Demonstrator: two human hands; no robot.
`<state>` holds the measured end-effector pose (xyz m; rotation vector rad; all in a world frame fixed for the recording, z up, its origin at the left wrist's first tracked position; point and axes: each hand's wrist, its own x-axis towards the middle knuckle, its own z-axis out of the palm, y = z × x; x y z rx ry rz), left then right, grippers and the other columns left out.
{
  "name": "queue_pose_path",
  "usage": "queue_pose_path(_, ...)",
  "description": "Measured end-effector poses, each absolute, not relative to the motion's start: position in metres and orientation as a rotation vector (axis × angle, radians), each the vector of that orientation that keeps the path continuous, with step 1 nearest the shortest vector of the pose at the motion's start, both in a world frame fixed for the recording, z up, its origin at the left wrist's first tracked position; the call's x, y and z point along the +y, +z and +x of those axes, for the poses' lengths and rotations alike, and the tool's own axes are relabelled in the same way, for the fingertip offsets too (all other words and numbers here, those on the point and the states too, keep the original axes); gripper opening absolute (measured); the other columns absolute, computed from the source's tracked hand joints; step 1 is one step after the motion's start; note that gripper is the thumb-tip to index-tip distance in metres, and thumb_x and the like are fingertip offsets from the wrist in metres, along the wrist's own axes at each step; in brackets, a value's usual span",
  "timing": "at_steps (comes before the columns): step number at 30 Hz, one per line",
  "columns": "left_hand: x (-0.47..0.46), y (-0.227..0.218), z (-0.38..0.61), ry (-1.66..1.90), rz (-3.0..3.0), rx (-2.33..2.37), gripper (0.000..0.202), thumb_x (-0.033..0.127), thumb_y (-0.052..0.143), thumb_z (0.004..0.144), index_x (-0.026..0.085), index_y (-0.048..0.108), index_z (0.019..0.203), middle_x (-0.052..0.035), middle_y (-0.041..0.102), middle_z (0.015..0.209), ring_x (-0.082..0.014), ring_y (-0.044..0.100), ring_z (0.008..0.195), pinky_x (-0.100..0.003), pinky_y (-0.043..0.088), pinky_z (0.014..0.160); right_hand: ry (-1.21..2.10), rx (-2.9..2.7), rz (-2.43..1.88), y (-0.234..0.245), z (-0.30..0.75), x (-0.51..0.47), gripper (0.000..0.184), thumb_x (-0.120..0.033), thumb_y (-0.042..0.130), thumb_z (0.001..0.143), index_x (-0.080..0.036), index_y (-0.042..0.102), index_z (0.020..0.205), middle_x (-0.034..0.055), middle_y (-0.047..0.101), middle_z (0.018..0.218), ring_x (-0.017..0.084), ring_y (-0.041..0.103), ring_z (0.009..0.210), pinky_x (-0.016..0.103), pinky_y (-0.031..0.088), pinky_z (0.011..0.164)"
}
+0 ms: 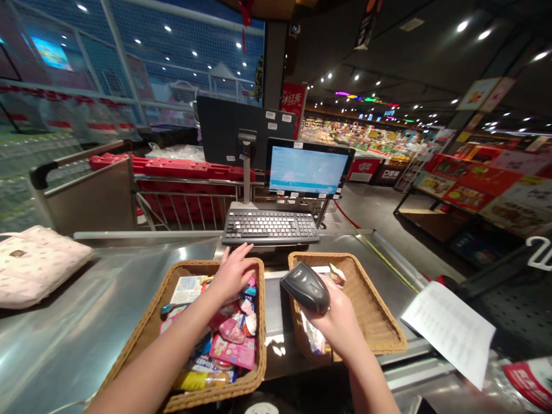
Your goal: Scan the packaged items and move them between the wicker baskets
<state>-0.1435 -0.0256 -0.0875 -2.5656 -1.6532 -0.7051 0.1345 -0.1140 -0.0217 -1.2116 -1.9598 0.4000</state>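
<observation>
My left hand (233, 271) reaches into the far end of a wicker basket (150, 328) filled with several colourful snack packets (230, 339); its fingers point down among them and what they touch is hidden. My right hand (338, 319) is closed around a dark handheld barcode scanner (307, 286), held above a second wicker basket (379, 322) that holds a few small packets. Both baskets sit on a steel checkout counter (86, 322).
A keyboard (271, 226) and a lit screen (307, 169) stand behind the baskets, with a second monitor's back to the left. A pale pink cushion-like bag (34, 261) lies at left. A printed sheet (451, 330) lies at right. Red carts and store shelves fill the background.
</observation>
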Motion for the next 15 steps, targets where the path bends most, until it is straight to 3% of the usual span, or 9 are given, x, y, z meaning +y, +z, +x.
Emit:
queue_pose_path(5, -0.019, -0.079, -0.096, -0.715, -2.724, -1.438, 0.022, 0.027, 0.054, 0.086, 0.025, 0.069, 0.102, -0.0090, 0.044, 0.147, -0.0298, 0.033, 0.140, -0.063, 0.016, 0.113, 0.284, -1.890, -1.337, -0.016, 0.175, -0.121, 0.033, -0.027, 0.062, 0.080, -0.021, 0.064, 0.112, 0.0104, 0.067, 0.114, 0.029, 0.060, 0.112, 0.044, 0.048, 0.098)
queue_pose_path(11, -0.009, -0.080, -0.031, -0.651, -2.904, -1.206, 0.021, 0.028, 0.055, 0.087, 0.026, 0.070, 0.102, -0.0082, 0.045, 0.146, -0.0299, 0.032, 0.140, -0.064, 0.015, 0.113, 0.176, -1.800, -1.487, -0.020, 0.226, -0.131, 0.037, -0.034, 0.064, 0.080, -0.018, 0.064, 0.113, 0.0121, 0.066, 0.114, 0.029, 0.062, 0.108, 0.043, 0.050, 0.094)
queue_pose_path(15, -0.001, -0.089, 0.009, -0.494, -2.963, -1.162, 0.022, 0.028, 0.064, 0.079, 0.023, 0.070, 0.100, -0.0118, 0.046, 0.145, -0.0336, 0.030, 0.140, -0.066, 0.013, 0.112, 0.143, -1.764, -1.528, -0.023, 0.252, -0.136, 0.039, -0.032, 0.064, 0.080, -0.019, 0.063, 0.116, 0.0108, 0.066, 0.114, 0.028, 0.062, 0.106, 0.044, 0.050, 0.094)
